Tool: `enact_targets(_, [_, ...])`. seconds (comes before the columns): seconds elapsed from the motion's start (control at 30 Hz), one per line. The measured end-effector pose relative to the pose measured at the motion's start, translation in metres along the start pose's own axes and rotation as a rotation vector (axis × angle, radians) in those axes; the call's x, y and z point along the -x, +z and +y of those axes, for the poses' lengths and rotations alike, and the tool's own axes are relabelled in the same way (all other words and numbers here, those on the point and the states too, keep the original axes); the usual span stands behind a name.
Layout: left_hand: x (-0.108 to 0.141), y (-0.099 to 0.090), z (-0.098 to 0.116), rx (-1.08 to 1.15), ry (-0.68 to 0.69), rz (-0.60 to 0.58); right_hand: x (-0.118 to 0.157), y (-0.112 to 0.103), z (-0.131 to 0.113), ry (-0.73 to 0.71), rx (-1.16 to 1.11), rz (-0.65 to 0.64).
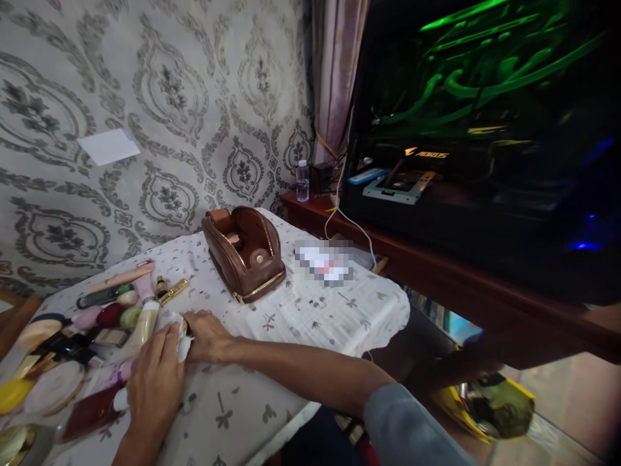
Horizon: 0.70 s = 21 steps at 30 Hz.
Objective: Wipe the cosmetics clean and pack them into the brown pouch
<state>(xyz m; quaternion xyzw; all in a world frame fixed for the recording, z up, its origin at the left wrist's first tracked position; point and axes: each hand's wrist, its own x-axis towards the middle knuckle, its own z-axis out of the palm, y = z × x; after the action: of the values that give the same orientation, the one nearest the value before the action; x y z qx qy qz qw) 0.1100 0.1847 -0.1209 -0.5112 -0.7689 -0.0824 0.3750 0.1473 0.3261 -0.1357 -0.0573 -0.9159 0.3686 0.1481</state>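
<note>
Your left hand [158, 366] grips a crumpled white tissue [183, 348] against a small, half-hidden gold-toned item [185, 327], which your right hand [208, 335] closes around. Leftward, assorted cosmetics [109, 316] crowd the white leaf-printed tablecloth [245, 401]; beyond stands an open brown leather bag [233, 275].

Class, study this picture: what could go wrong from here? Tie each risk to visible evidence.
The left hand is right beside the reddish bottle, so a sideways move might knock it.
The white tissue, held between that hand and the right hand, could tear.
The brown bag gapes open, so its contents might spill if tipped.
</note>
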Motion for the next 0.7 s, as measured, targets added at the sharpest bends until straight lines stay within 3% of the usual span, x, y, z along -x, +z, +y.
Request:
enact_targets(0.37, [0.009, 0.01, -0.02, 0.249, 0.063, 0.054, -0.004, 0.001, 0.006, -0.127, -0.074, -0.008])
enact_targets(0.7, [0.005, 0.012, -0.017, 0.458, -0.299, 0.033, -0.009, -0.002, 0.023, -0.225, -0.455, -0.097])
